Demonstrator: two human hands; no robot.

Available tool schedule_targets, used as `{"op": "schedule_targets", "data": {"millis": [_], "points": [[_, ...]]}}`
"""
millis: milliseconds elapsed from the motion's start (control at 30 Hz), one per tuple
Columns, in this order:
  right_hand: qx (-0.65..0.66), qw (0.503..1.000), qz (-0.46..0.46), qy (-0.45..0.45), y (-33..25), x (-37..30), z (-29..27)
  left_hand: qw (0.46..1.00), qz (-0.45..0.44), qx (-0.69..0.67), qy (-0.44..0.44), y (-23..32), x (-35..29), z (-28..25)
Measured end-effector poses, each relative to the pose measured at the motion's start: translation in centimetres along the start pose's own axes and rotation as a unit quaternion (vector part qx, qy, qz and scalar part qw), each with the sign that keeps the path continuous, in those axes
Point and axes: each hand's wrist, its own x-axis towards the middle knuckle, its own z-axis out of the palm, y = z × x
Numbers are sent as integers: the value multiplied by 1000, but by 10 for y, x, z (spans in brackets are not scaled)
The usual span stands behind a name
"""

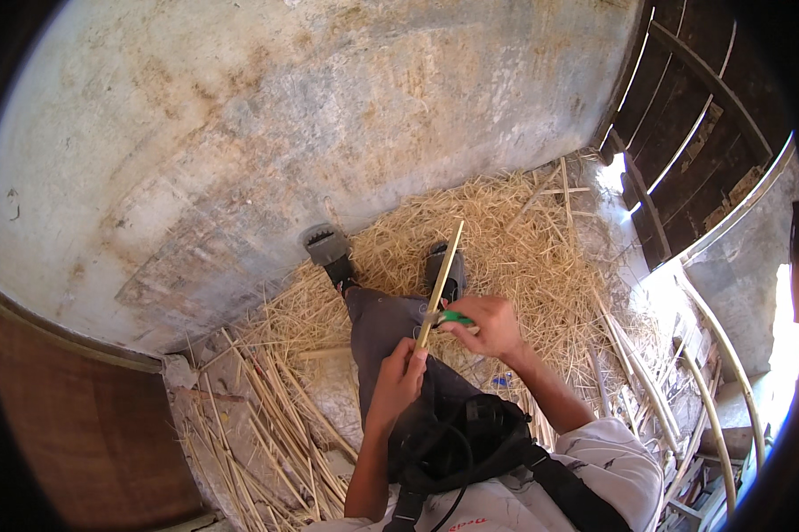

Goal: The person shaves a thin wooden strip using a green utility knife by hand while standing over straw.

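My left hand (397, 383) is closed round the lower end of a narrow, pale yellow-green bamboo strip (450, 263). The strip slants up and away over my legs, its far end in the air near my shoe. My right hand (488, 326) grips a knife with a green handle (455, 316), just above my left hand. Its short dark blade lies against the strip; the exact cutting edge is too small to make out. My dark trousers (377, 332) are right under the work.
Curly shavings (514, 239) cover the floor around my feet. Long thin bamboo strips (284, 426) lie at the lower left, and thicker poles (727, 337) lean at the right. A stained wall (266, 160) rises ahead. A dark slatted wooden panel (701, 115) stands at the far right.
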Motion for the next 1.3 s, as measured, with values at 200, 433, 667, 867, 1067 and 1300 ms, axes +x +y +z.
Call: {"op": "schedule_targets", "data": {"millis": [200, 433, 667, 867, 1067, 1300], "points": [[-24, 999, -2, -23, -8, -12, 12, 994, 67, 72, 41, -12, 4, -1], [-63, 998, 12, 20, -10, -2, 3, 985, 87, 134, 60, -13, 5, -2], [-97, 995, -3, 35, -2, 14, -4, 981, 93, 154, 71, -10, 5, -1], [-85, 994, -5, 71, 9, 21, -3, 985, 90, 134, 68, -11, 8, -2], [-93, 988, 32, 123, 30, 41, -19, 982, 90, 154, 65, -11, 8, -1], [-114, 979, 93, 139, 45, 57, -36, 979, 88, 173, 58, -13, 7, 0]]}}
